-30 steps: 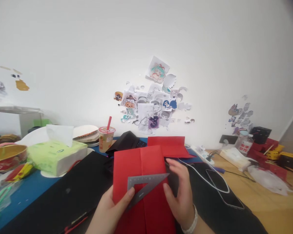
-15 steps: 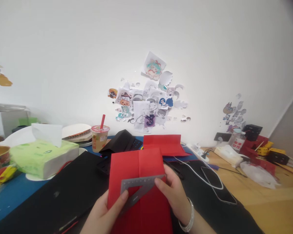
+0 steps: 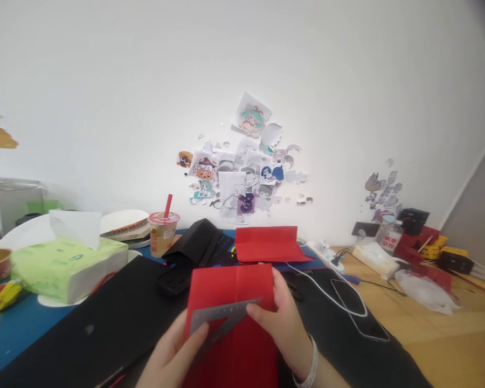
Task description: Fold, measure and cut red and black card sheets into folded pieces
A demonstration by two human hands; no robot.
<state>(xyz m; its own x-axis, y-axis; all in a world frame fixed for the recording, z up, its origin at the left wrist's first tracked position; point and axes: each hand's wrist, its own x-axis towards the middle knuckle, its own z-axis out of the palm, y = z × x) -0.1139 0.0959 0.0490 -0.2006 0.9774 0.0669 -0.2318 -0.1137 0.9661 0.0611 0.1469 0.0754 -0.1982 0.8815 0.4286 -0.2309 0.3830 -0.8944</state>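
Observation:
Between my hands is a folded sheet of red paper [image 3: 250, 350], with a crease running down its middle. A dark grey set square [image 3: 226, 312] lies slanted across its front. My left hand [image 3: 175, 347] clasps the paper's left edge, its thumb pressing the set square's left corner. On the other side my right hand [image 3: 281, 318] grips the right edge, thumb on the set square's right end and fingers behind the paper. The fingers behind the sheet are mostly hidden.
Black mat [image 3: 105, 312] covers the desk. Behind stand folded red paper [image 3: 267, 242], folded black paper [image 3: 196, 240] and a drink cup [image 3: 163, 237] with a straw. A tissue box [image 3: 73, 267] is left; a phone [image 3: 361, 312] and white cable [image 3: 327, 293] lie right.
The red paper's top edge has dropped lower and tips more away from me. The set square has shifted slightly left and down, still pinned under both thumbs.

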